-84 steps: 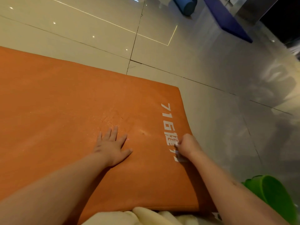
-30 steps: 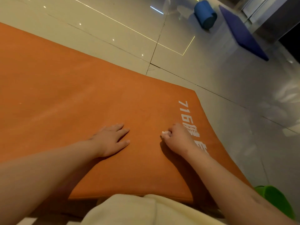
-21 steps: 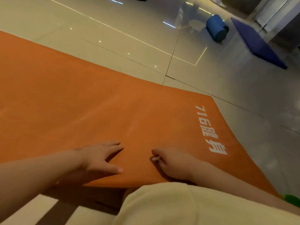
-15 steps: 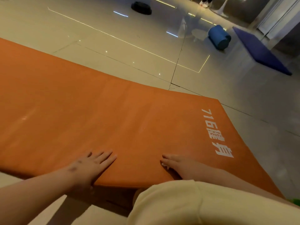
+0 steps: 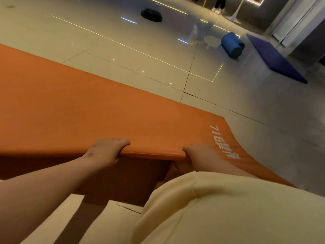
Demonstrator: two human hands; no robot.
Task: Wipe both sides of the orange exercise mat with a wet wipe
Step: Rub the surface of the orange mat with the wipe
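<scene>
Both hands are gripping the near edge of the orange mat [image 5: 88, 106], well apart from each other. Left hand [image 5: 107, 150] is curling its fingers over the top. Right hand [image 5: 198, 152] is clamping on just left of the white lettering [image 5: 226, 143]. The near edge is sitting raised off the tiled floor [image 5: 140, 55], casting a shadow underneath. A blue roll [image 5: 232, 44] and a flat blue mat [image 5: 276, 59] are lying far right.

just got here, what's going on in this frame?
A person holds the orange mat by its near edge, gripping it with both the left hand and the right hand. That edge is raised off the floor, with shadow under it. It is probably a flip to reach the other side. No wipe is visible. A blue roll and a purple mat lie farther back.
</scene>
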